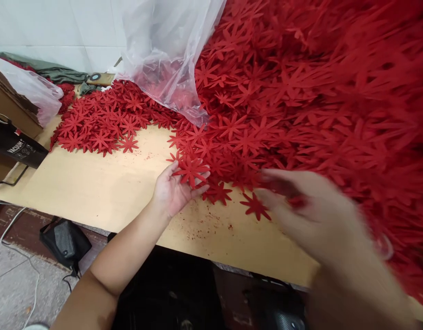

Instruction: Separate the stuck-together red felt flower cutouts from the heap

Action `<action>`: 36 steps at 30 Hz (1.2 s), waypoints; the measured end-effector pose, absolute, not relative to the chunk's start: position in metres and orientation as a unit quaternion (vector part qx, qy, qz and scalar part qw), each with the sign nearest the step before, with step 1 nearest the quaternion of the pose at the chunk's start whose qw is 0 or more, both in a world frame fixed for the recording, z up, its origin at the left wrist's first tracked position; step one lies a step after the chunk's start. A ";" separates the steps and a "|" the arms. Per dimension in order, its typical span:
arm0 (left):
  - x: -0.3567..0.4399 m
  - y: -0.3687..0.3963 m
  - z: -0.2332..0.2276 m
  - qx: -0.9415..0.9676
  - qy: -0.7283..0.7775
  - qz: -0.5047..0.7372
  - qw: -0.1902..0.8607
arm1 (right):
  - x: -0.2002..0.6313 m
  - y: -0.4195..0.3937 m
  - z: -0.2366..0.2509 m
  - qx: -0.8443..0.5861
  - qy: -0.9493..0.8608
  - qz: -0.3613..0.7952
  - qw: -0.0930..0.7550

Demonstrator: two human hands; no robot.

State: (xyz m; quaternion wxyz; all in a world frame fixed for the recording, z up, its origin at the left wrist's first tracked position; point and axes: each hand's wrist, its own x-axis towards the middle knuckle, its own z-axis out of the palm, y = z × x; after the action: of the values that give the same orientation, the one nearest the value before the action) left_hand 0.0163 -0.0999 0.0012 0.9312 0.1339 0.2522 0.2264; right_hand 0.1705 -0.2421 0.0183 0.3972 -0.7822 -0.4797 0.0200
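A red flower cutout [191,171] with several narrow petals rests across the fingers of my left hand [172,189], which is palm up with the thumb by the petals. My right hand [311,211] is smeared by motion. Its fingers look curved, and whether anything is between them I cannot make out. Just left of its fingertips, a single cutout [255,206] lies on the table [115,192]. Another loose cutout [218,193] sits between my two hands, at the edge of a large heap of red flower cutouts [253,105].
A smaller pile of cutouts [94,119] spreads at the back left. A clear plastic bag [166,55] hangs over the heap. At the left stand a black vacuum bottle [19,142] and a cardboard box [12,101]. Red crumbs dot the tabletop. A black pouch [65,243] is below the table edge.
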 end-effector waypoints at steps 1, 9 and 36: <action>0.018 -0.101 0.000 0.139 0.264 0.235 0.925 | 0.159 -0.222 0.015 -0.759 -0.514 0.065 0.394; 0.026 -0.107 -0.015 0.257 0.281 0.406 0.831 | 0.111 -0.145 -0.005 -0.586 -0.392 0.397 0.587; 0.020 -0.105 -0.013 0.265 0.312 0.371 0.833 | 0.124 -0.157 -0.008 -0.581 -0.282 0.434 0.628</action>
State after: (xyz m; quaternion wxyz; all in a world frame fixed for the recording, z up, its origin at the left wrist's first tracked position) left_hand 0.0203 -0.1053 -0.0134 0.8333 0.2647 0.3123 0.3714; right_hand 0.1237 -0.1575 -0.0075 0.6280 -0.5811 -0.2817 0.4344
